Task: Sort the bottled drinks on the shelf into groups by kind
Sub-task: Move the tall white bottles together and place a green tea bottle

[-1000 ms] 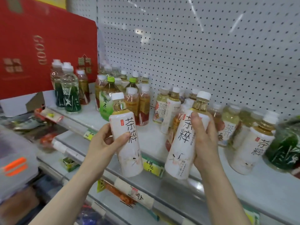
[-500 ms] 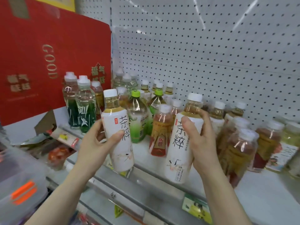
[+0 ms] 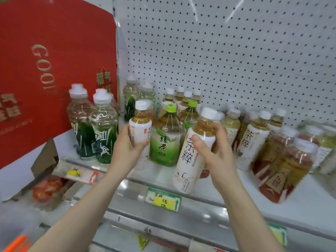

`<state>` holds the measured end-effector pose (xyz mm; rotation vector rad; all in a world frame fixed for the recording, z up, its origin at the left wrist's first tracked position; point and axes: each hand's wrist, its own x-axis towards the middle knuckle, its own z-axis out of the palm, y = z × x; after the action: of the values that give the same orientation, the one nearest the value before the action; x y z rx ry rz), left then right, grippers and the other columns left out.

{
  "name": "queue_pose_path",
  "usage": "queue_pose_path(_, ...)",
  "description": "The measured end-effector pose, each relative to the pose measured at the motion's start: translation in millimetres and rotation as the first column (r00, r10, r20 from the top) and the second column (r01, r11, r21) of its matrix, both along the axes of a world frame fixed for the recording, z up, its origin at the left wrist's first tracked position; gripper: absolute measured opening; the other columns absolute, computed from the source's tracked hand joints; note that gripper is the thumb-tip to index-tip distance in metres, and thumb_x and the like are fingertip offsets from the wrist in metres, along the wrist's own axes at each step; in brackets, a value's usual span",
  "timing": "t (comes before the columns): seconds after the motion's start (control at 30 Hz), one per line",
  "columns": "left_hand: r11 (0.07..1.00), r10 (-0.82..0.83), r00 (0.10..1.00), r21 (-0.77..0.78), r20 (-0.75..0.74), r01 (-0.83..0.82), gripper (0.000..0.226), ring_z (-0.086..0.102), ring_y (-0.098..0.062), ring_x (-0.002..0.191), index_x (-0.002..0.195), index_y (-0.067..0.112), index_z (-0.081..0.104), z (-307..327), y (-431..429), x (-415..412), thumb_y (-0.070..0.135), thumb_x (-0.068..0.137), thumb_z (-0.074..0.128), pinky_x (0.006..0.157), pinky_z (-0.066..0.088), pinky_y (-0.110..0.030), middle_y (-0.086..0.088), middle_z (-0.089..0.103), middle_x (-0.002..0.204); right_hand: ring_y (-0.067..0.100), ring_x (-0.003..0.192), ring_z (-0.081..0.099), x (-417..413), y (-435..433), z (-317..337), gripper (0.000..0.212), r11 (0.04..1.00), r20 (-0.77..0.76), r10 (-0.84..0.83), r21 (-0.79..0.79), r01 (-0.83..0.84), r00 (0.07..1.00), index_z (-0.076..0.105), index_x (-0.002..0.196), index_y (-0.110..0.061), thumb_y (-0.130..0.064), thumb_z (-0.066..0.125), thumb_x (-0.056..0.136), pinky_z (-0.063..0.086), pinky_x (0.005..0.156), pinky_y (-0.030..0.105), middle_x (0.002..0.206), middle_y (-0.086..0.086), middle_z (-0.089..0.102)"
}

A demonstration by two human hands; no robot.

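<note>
**Head view**

1. Step in hand: you are carrying two matching white-label tea bottles, probably to place them as a group.
   - Your left hand point(image 3: 125, 148) has its fingers point(image 3: 141, 145) wrapped round the left tea bottle point(image 3: 141, 124). It is upright, above the front of the shelf point(image 3: 309, 199), just left of the green tea bottle point(image 3: 166, 140).
   - Your right hand point(image 3: 218, 151) has its fingers point(image 3: 199, 142) curled round the right tea bottle point(image 3: 190, 160). It is tilted, cap leaning right, with its base close above the shelf's front edge.

2. Next move: pick one spot for this kind and set both bottles down side by side.
   - A like bottle point(image 3: 251, 142) stands to the right, so that group looks like the natural target.
   - Straighten the right bottle before lowering it.

3. Edges:
   - The shelf's front lip, with its price tag point(image 3: 163, 199), lies directly below the right bottle. Place the base well behind it.
   - The red box point(image 3: 54, 70) closes off the left end, and the pegboard point(image 3: 236, 51) closes off the back.

4. Open room:
   - Bare shelf shows along the front, between the green tea bottle and the amber bottles point(image 3: 283, 164), and again at the far right front.
   - The dark green bottles point(image 3: 94, 131) crowd the left, and the amber bottles look closely packed. Move slowly near both to avoid toppling them.
</note>
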<state>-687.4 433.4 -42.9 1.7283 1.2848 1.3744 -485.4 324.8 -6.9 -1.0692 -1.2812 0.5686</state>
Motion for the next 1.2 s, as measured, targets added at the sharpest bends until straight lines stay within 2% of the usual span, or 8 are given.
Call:
queue_pose_path(0.13, 0.998, -0.054, 0.998, -0.016, -0.045, 0.053, 0.063, 0.055, -0.011, 0.11, 0.138, 0.019, 0.044, 1.4, 10.7, -4.3, 0.023, 0.083, 0.075, 0.081, 0.043, -0.014, 0.006, 0.057, 0.126, 0.009, 0.112, 0.066, -23.7, 15.6, 1.9, 0.046, 0.998, 0.08, 0.002, -0.064, 0.003, 0.997, 0.053, 0.126, -0.031, -0.034, 0.075, 0.086, 0.056, 0.094, 0.049, 0.12, -0.014, 0.067)
queue_pose_path(0.27, 0.978, 0.093, 0.989, 0.196, -0.117, -0.069, 0.074, 0.038, -0.013, 0.135, 0.15, 0.02, 0.032, -4.0, -13.3, -13.3, 0.024, 0.087, 0.071, 0.113, 0.034, -0.035, 0.001, 0.034, 0.151, 0.009, 0.119, 0.057, -41.4, 39.2, -3.6, 0.061, 0.994, 0.177, -0.095, -0.031, 0.103, 0.98, 0.058, 0.127, -0.03, -0.049, 0.08, 0.073, 0.05, 0.102, 0.038, 0.127, -0.006, 0.058)
queue_pose_path(0.33, 0.958, 0.058, 0.99, 0.287, -0.128, -0.019, 0.063, 0.043, -0.008, 0.127, 0.145, 0.024, 0.039, -9.5, -30.6, -13.9, 0.03, 0.089, 0.067, 0.108, 0.039, -0.032, 0.005, 0.039, 0.142, 0.003, 0.118, 0.053, -49.1, 48.0, -5.0, 0.06, 0.99, 0.249, -0.129, -0.024, 0.139, 0.96, 0.06, 0.128, -0.027, -0.043, 0.083, 0.075, 0.045, 0.1, 0.026, 0.125, -0.007, 0.054)
queue_pose_path(0.43, 0.965, -0.128, 0.968, 0.196, -0.215, 0.172, 0.071, 0.05, -0.006, 0.121, 0.147, 0.03, 0.037, -20.6, -38.7, -4.0, 0.051, 0.084, 0.064, 0.103, 0.046, -0.034, 0.012, 0.048, 0.134, 0.002, 0.114, 0.053, -59.1, 58.9, -8.8, 0.056, 0.988, 0.273, -0.149, 0.001, 0.155, 0.95, 0.061, 0.128, -0.022, -0.033, 0.084, 0.078, 0.043, 0.096, 0.019, 0.122, -0.005, 0.055)
queue_pose_path(0.6, 0.979, -0.048, 0.979, 0.183, -0.198, 0.085, 0.084, 0.052, -0.013, 0.121, 0.15, 0.027, 0.032, -26.0, -29.4, 11.6, 0.045, 0.079, 0.075, 0.1, 0.048, -0.036, 0.007, 0.047, 0.131, 0.004, 0.106, 0.058, -55.1, 66.4, -5.5, 0.054, 0.986, 0.32, -0.152, -0.019, 0.166, 0.935, 0.065, 0.122, -0.024, -0.053, 0.074, 0.077, 0.049, 0.091, 0.023, 0.114, -0.006, 0.061)
queue_pose_path(0.73, 0.978, -0.03, 0.979, 0.198, -0.2, 0.071, 0.085, 0.048, -0.014, 0.126, 0.15, 0.025, 0.032, -28.1, -26.8, 11.9, 0.042, 0.079, 0.076, 0.103, 0.046, -0.039, 0.005, 0.044, 0.135, 0.002, 0.1, 0.062, -38.0, 76.3, 21.3, 0.034, 0.962, 0.198, -0.271, 0.027, 0.271, 0.942, 0.063, 0.122, -0.019, -0.04, 0.061, 0.095, 0.051, 0.09, 0.024, 0.112, -0.009, 0.067)
queue_pose_path(0.93, 0.979, -0.019, 0.976, 0.192, -0.219, 0.062, 0.087, 0.05, -0.015, 0.125, 0.151, 0.026, 0.03, -30.6, -25.0, 12.3, 0.045, 0.078, 0.075, 0.1, 0.049, -0.039, 0.006, 0.043, 0.135, 0.018, 0.129, 0.054, -30.1, 118.5, 34.5, 0.047, 0.934, 0.398, -0.052, -0.306, 0.186, 0.916, 0.053, 0.141, -0.026, -0.035, 0.062, 0.096, 0.046, 0.107, 0.047, 0.142, -0.003, 0.059)
queue_pose_path(1.2, 0.975, 0.071, 0.965, 0.221, -0.253, -0.014, 0.088, 0.054, -0.019, 0.119, 0.151, 0.026, 0.029, -33.3, -25.5, 18.6, 0.046, 0.078, 0.075, 0.091, 0.052, -0.038, 0.005, 0.045, 0.132, 0.011, 0.088, 0.066, -16.8, 96.9, 49.3, 0.02, 0.946, 0.349, -0.31, 0.019, 0.324, 0.884, 0.065, 0.1, -0.02, -0.039, 0.065, 0.094, 0.055, 0.083, 0.037, 0.091, -0.011, 0.069)
